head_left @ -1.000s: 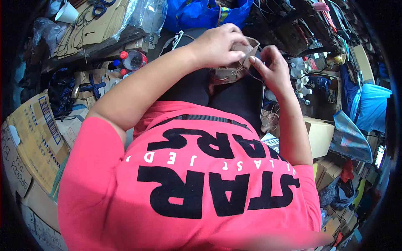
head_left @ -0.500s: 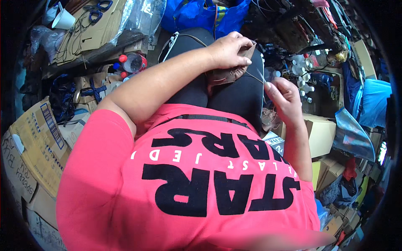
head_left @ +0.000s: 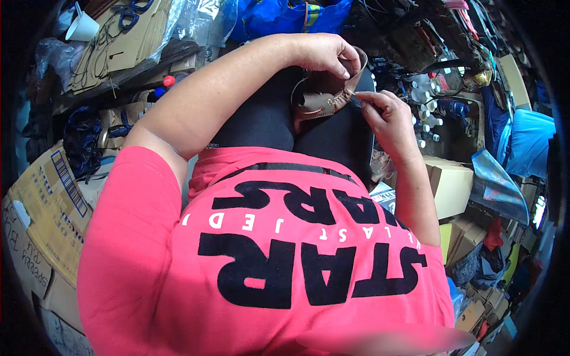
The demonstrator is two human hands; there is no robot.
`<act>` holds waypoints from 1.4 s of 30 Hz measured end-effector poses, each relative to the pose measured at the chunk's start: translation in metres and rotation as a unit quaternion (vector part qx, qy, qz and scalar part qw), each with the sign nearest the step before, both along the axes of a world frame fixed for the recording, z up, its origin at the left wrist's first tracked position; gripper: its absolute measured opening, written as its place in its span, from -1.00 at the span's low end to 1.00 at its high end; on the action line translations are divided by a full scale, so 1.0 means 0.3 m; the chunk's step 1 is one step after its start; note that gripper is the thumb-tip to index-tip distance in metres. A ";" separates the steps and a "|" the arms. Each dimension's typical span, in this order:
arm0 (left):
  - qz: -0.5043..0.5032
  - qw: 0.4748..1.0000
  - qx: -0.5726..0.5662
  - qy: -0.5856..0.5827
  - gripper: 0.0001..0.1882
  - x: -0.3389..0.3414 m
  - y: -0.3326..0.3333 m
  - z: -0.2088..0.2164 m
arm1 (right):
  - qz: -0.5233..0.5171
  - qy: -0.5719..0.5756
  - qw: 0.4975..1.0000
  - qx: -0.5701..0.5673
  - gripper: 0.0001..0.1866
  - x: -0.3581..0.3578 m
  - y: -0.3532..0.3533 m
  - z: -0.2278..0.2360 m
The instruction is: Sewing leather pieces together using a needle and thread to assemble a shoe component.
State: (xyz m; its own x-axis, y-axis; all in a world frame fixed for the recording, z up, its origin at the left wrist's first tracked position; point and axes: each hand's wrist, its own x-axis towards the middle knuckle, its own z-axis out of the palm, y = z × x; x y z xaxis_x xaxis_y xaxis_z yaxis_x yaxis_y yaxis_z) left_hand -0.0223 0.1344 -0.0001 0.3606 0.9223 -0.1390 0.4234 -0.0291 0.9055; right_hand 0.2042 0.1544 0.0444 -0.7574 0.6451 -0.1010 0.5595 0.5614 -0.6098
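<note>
A brown leather shoe upper with stitches along its edge lies across my dark-trousered thighs. My left hand bends over its far side, fingers curled and thumb pressed on the leather. On the right, my right hand pinches a thin, needle-like tool, whose tip meets the row of stitches. Whether the tip goes through the leather is too small to tell. The inside of the shoe upper is partly hidden by my left fingers.
A blue bag lies beyond my knees. At the left are flattened cardboard, scissors and a white cup. Several plastic bottles stand at the right, with a cardboard box nearer me.
My right hand has moved left and up to the shoe upper's stitched edge. My left hand has shifted up slightly, and more of the shoe upper shows. The cord stretched between the hands no longer shows.
</note>
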 end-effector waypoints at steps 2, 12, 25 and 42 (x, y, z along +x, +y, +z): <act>-0.003 1.000 -0.019 -0.002 -0.75 0.000 0.003 0.003 | 0.001 -0.018 1.000 0.012 -0.80 -0.011 0.001 0.014; -0.033 0.999 -0.024 0.012 -0.78 0.000 0.030 0.007 | 0.004 -0.009 0.998 0.056 -0.81 -0.024 -0.003 -0.026; -0.079 0.996 -0.042 -0.019 -0.59 -0.013 0.071 -0.029 | 0.031 0.096 0.967 -0.235 -0.82 0.024 0.152 -0.144; 0.189 0.943 0.244 0.121 -0.73 0.018 -0.217 -0.002 | 0.053 0.050 0.975 0.210 -0.70 0.016 -0.050 -0.125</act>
State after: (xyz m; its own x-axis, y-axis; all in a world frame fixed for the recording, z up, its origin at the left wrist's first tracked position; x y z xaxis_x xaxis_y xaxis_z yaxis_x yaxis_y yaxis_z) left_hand -0.0167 0.0692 -0.0005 0.0059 0.9540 0.2998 0.6794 -0.2238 0.6988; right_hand 0.2089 0.1393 0.0070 -0.8146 0.5312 0.2330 0.4348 0.8250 -0.3610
